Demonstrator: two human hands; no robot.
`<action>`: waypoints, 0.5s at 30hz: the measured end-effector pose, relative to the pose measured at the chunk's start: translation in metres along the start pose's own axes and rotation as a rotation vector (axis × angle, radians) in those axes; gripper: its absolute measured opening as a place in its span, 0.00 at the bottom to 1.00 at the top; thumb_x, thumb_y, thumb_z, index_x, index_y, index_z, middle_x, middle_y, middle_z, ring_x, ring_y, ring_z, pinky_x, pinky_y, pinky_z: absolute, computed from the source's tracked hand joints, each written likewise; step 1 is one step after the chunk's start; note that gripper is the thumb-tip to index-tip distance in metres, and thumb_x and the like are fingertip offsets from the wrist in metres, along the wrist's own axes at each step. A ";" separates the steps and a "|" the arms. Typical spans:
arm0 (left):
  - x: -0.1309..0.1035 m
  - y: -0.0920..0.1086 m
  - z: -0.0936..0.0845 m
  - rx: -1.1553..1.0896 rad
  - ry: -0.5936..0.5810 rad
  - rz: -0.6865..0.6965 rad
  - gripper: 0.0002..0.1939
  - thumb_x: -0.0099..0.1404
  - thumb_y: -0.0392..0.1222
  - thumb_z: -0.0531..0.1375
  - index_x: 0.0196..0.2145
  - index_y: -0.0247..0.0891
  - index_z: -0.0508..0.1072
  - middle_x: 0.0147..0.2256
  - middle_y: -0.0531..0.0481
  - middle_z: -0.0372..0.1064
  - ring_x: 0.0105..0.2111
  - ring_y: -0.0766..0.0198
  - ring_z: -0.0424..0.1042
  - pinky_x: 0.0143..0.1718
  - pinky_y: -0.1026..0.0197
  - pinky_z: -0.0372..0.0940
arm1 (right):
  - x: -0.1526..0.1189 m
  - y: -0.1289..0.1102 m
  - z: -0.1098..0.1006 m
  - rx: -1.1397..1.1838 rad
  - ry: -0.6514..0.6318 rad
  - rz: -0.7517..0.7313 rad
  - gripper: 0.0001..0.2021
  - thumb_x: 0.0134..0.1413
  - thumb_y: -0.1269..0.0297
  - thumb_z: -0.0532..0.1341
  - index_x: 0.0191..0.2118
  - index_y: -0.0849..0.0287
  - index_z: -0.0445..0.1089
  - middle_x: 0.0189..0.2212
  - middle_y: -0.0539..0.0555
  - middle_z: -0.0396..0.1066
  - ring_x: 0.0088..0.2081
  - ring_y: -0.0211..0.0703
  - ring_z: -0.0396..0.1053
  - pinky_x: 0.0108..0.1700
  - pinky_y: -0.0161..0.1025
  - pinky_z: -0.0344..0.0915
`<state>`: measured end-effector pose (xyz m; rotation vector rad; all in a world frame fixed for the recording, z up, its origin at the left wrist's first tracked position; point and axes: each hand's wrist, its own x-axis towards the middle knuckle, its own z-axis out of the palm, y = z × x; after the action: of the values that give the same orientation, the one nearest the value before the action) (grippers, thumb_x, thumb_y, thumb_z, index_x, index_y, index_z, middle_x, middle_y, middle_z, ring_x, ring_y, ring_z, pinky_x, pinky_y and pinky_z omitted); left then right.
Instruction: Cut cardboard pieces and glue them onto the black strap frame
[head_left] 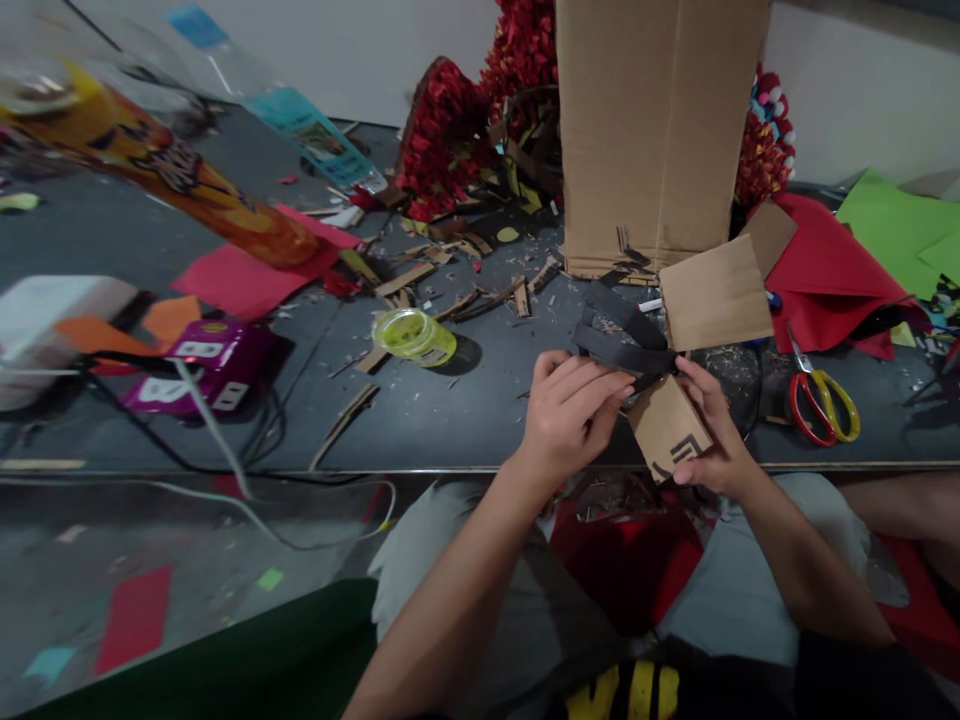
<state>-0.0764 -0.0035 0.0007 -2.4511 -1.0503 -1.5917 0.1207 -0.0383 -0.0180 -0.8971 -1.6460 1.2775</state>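
Observation:
My right hand (pixel 716 435) holds a small piece of brown cardboard (pixel 666 428) with black print, its thumb on the near edge. Beside it, my left hand (pixel 574 410) has its fingers bent together near the cardboard's left corner; what they pinch, if anything, is hidden. Just beyond my fingers lies a looped black strap (pixel 626 335), close to both hands. Behind the right hand is a flat, plain cardboard square (pixel 716 295). Red and yellow handled scissors (pixel 821 395) lie to the right on the dark table (pixel 480 425).
An open tub of yellow-green stuff (pixel 416 338) stands left of my hands. Cardboard scraps (pixel 409 280) litter the table. A tall cardboard box (pixel 649 130) stands behind. Further left are an orange bottle (pixel 187 180), a blue-labelled bottle (pixel 300 125) and a purple power strip (pixel 206 365) with cables.

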 end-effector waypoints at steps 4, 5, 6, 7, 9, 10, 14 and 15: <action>0.000 0.000 0.000 -0.004 -0.008 -0.004 0.04 0.64 0.33 0.57 0.34 0.41 0.69 0.28 0.53 0.75 0.25 0.66 0.67 0.34 0.57 0.57 | 0.001 0.003 0.000 -0.017 0.018 -0.040 0.44 0.40 0.39 0.66 0.62 0.43 0.49 0.55 0.55 0.60 0.55 0.53 0.62 0.58 0.52 0.59; -0.001 0.000 0.000 -0.005 -0.009 -0.004 0.04 0.64 0.33 0.57 0.34 0.41 0.69 0.28 0.53 0.75 0.25 0.66 0.67 0.34 0.57 0.57 | 0.000 0.003 0.000 -0.010 0.017 -0.041 0.44 0.40 0.40 0.66 0.62 0.42 0.49 0.56 0.55 0.59 0.55 0.53 0.62 0.58 0.52 0.59; -0.001 0.000 0.000 -0.006 -0.010 -0.005 0.04 0.64 0.33 0.57 0.34 0.41 0.69 0.28 0.53 0.75 0.25 0.66 0.67 0.34 0.57 0.57 | 0.000 0.003 0.000 -0.002 0.013 -0.036 0.44 0.41 0.40 0.66 0.62 0.42 0.49 0.56 0.55 0.59 0.55 0.53 0.62 0.58 0.52 0.59; -0.001 0.000 0.000 -0.006 -0.009 -0.004 0.04 0.64 0.33 0.57 0.34 0.41 0.69 0.28 0.53 0.75 0.25 0.66 0.67 0.34 0.57 0.57 | 0.000 0.003 0.000 0.007 0.009 -0.029 0.44 0.41 0.41 0.67 0.63 0.41 0.48 0.56 0.54 0.59 0.55 0.52 0.61 0.58 0.52 0.58; -0.001 -0.001 0.000 -0.006 -0.005 -0.003 0.04 0.64 0.33 0.57 0.34 0.40 0.69 0.28 0.53 0.75 0.24 0.66 0.67 0.34 0.58 0.57 | -0.001 0.002 0.000 0.017 0.004 -0.016 0.45 0.41 0.42 0.67 0.63 0.40 0.47 0.57 0.54 0.57 0.56 0.53 0.60 0.60 0.53 0.56; -0.001 -0.001 0.000 -0.004 -0.004 -0.002 0.04 0.64 0.33 0.57 0.34 0.40 0.69 0.28 0.52 0.75 0.24 0.66 0.66 0.34 0.58 0.57 | -0.001 0.002 0.000 0.019 0.005 -0.015 0.45 0.41 0.42 0.67 0.64 0.39 0.47 0.58 0.54 0.57 0.57 0.53 0.60 0.60 0.53 0.55; -0.001 -0.001 0.000 0.003 0.000 -0.001 0.04 0.64 0.33 0.57 0.34 0.41 0.69 0.28 0.53 0.75 0.24 0.66 0.66 0.34 0.58 0.57 | -0.001 0.002 0.000 0.008 0.012 -0.009 0.45 0.40 0.40 0.67 0.64 0.40 0.48 0.58 0.54 0.57 0.57 0.54 0.60 0.60 0.53 0.56; 0.000 -0.001 -0.001 0.005 0.001 0.000 0.04 0.64 0.33 0.57 0.34 0.41 0.69 0.28 0.53 0.75 0.24 0.66 0.66 0.34 0.58 0.57 | -0.001 0.002 0.000 0.003 0.011 -0.001 0.46 0.40 0.39 0.66 0.64 0.41 0.48 0.57 0.55 0.57 0.57 0.54 0.60 0.60 0.53 0.56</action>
<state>-0.0773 -0.0035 0.0005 -2.4471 -1.0526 -1.5883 0.1211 -0.0387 -0.0199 -0.8999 -1.6353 1.2715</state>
